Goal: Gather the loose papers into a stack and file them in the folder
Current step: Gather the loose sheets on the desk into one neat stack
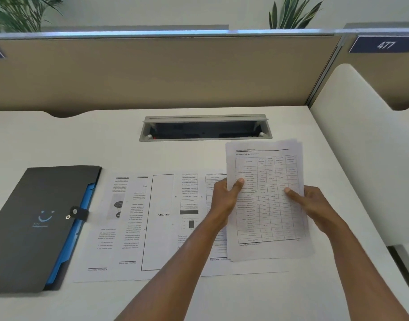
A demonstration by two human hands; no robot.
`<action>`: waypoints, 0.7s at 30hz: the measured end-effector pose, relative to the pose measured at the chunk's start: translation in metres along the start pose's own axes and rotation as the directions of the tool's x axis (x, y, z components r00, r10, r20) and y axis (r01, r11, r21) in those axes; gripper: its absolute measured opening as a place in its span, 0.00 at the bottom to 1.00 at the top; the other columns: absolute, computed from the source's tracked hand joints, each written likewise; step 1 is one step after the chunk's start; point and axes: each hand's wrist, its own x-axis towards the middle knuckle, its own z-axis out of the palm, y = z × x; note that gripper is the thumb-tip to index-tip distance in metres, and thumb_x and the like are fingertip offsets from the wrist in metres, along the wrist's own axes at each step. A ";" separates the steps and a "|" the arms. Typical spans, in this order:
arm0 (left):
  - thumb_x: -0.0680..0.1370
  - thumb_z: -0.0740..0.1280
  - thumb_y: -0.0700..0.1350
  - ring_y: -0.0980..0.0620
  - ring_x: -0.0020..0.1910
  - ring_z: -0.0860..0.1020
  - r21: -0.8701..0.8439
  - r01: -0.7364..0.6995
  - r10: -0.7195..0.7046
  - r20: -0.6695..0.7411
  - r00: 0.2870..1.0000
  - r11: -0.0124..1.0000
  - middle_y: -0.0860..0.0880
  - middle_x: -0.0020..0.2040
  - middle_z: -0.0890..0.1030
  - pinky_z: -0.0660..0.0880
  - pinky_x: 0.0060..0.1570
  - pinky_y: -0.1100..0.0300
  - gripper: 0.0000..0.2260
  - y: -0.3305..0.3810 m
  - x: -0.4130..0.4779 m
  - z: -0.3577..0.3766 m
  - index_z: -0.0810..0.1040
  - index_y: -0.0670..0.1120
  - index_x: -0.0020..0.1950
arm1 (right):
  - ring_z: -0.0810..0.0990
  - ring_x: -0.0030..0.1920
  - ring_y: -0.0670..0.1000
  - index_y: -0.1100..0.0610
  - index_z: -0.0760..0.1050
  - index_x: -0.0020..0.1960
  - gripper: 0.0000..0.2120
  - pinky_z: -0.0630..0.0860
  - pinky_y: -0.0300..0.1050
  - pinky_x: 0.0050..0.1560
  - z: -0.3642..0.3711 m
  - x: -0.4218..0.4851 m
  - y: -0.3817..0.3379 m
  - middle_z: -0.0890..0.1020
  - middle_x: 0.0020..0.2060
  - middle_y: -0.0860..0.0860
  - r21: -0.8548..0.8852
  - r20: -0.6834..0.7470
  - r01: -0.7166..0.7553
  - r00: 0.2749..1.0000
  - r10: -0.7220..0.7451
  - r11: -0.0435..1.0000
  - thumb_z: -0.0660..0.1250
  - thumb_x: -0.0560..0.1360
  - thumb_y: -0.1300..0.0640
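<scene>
The gathered stack of papers (268, 198) is held on the right side of the desk (106, 140), its top sheet showing a printed table. The sheets are not squared; edges of the ones behind peek out along the far and right sides. The left hand (224, 198) has its grip on the stack's left edge, thumb laid over the top sheet and fingers curled behind. The right hand (312, 202) takes the right edge the same way, thumb on the printed face and fingers hidden under the paper. So the stack sits between the two grips, each closed on one side of it, roughly at mid-height of the page.

Just left of the stack, and partly under it and the left forearm, the remaining loose papers (161, 223) lie flat on the desk in an overlapping row; one carries the word "Analysis". Further left, near the desk's left edge, lies the folder (36, 228), dark with blue dividers showing along its right side and a snap strap fastened across that side.

Farther back, a grey cable tray (205, 127) is sunk into the desk with its lid raised. Behind it stands a tan partition (164, 72), with a blue plate (384, 44) reading 477 at the far right and plants (291, 12) beyond. A white chair (361, 135) stands at the right.
</scene>
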 end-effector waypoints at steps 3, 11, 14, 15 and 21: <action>0.77 0.68 0.52 0.50 0.50 0.84 -0.014 -0.078 0.079 0.022 0.997 0.997 0.48 0.53 0.85 0.82 0.51 0.48 0.14 0.016 -0.004 0.002 0.81 0.46 0.59 | 0.86 0.49 0.55 0.59 0.80 0.61 0.16 0.81 0.56 0.53 -0.003 -0.007 -0.017 0.87 0.50 0.52 0.062 -0.049 0.087 0.995 -0.084 0.994 0.68 0.77 0.52; 0.79 0.67 0.43 0.51 0.48 0.83 0.041 -0.397 0.387 0.160 0.908 0.917 0.52 0.50 0.84 0.82 0.45 0.57 0.07 0.075 -0.016 0.002 0.81 0.46 0.55 | 0.83 0.55 0.49 0.50 0.84 0.52 0.09 0.80 0.42 0.54 -0.016 -0.019 -0.051 0.86 0.54 0.47 0.223 -0.171 0.313 0.945 -0.279 0.923 0.68 0.75 0.50; 0.78 0.67 0.40 0.48 0.50 0.82 0.067 -0.432 0.414 0.190 0.890 0.899 0.52 0.51 0.83 0.82 0.48 0.54 0.09 0.069 -0.018 -0.003 0.81 0.43 0.57 | 0.82 0.56 0.47 0.50 0.84 0.51 0.09 0.78 0.37 0.54 -0.015 -0.021 -0.045 0.86 0.52 0.44 0.224 -0.160 0.308 0.947 -0.277 0.925 0.67 0.75 0.50; 0.78 0.67 0.40 0.49 0.51 0.81 0.073 -0.435 0.414 0.202 0.888 0.898 0.52 0.52 0.83 0.82 0.48 0.54 0.10 0.066 -0.019 -0.005 0.81 0.42 0.58 | 0.82 0.57 0.47 0.51 0.84 0.51 0.09 0.77 0.35 0.55 -0.015 -0.022 -0.041 0.86 0.53 0.44 0.238 -0.158 0.309 0.948 -0.277 0.921 0.67 0.75 0.51; 0.77 0.69 0.39 0.61 0.47 0.81 0.162 -0.434 0.395 0.225 0.891 0.886 0.57 0.49 0.82 0.81 0.45 0.61 0.11 0.049 -0.024 -0.004 0.80 0.45 0.58 | 0.79 0.62 0.51 0.56 0.82 0.56 0.12 0.74 0.44 0.65 -0.015 -0.022 -0.021 0.84 0.58 0.49 0.283 -0.128 0.293 0.955 -0.266 0.913 0.67 0.76 0.53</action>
